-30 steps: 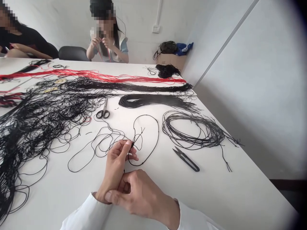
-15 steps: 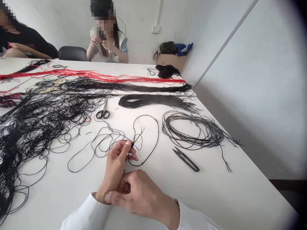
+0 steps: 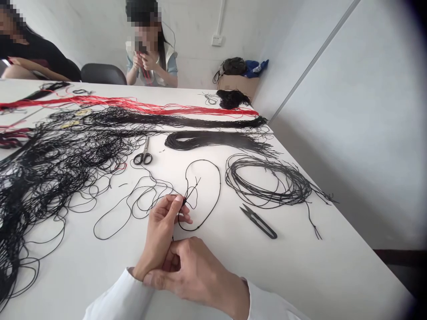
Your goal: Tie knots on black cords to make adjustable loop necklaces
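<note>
Fingers of the left hand (image 3: 160,227) are clamped on a knot (image 3: 184,201) in a black cord (image 3: 220,189), which lies looped on the desk (image 3: 300,275). The right hand (image 3: 196,273) rests against the left wrist, its fingers curled together; anything within them is hidden. Snips (image 3: 258,222) lie right of the loop, below a cord coil (image 3: 227,175); scissors (image 3: 146,144) lie to its left.

On the table (image 3: 300,266), scissors (image 3: 143,156) lie left of the cord loop (image 3: 220,186), snips (image 3: 258,222) right.
</note>
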The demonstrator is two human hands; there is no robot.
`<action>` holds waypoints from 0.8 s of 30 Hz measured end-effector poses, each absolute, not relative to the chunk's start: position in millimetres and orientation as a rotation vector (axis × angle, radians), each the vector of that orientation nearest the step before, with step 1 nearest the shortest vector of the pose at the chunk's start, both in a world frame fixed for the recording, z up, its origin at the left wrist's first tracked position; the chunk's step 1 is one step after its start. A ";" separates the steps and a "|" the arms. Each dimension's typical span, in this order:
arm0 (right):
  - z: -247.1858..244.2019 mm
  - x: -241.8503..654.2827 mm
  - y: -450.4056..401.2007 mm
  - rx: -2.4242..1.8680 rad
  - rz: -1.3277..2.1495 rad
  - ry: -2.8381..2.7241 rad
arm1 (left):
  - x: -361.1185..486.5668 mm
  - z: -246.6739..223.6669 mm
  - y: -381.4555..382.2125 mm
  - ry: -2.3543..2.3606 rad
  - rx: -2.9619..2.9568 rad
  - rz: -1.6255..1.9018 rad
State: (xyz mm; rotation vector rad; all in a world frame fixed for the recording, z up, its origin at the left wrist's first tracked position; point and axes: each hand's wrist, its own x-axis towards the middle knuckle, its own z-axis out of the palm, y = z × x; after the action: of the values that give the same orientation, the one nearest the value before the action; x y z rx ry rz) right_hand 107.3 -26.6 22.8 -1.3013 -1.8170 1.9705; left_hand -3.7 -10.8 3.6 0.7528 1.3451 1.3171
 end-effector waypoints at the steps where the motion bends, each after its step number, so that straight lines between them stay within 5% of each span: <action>1: 22.8 107.4 -26.3 -1.305 1.977 -1.816 | -3.7 3.8 -10.9 1.346 0.753 1.316; 12: 24.9 112.0 -23.7 -1.234 1.957 -1.740 | -2.8 2.6 -9.5 1.317 0.681 1.352; 18: 16.8 126.4 -7.5 -1.298 1.355 -1.467 | -0.7 2.5 -9.3 1.261 0.686 1.382; 24: 6.6 128.6 1.0 -1.303 1.253 -1.658 | 0.0 3.1 -9.3 1.216 0.705 1.406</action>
State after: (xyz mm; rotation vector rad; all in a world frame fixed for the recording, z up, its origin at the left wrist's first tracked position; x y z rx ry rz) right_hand 128.6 1.0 6.6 -1.3030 -1.6578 1.2533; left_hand 0.0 -9.3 3.1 0.7052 1.2158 1.4063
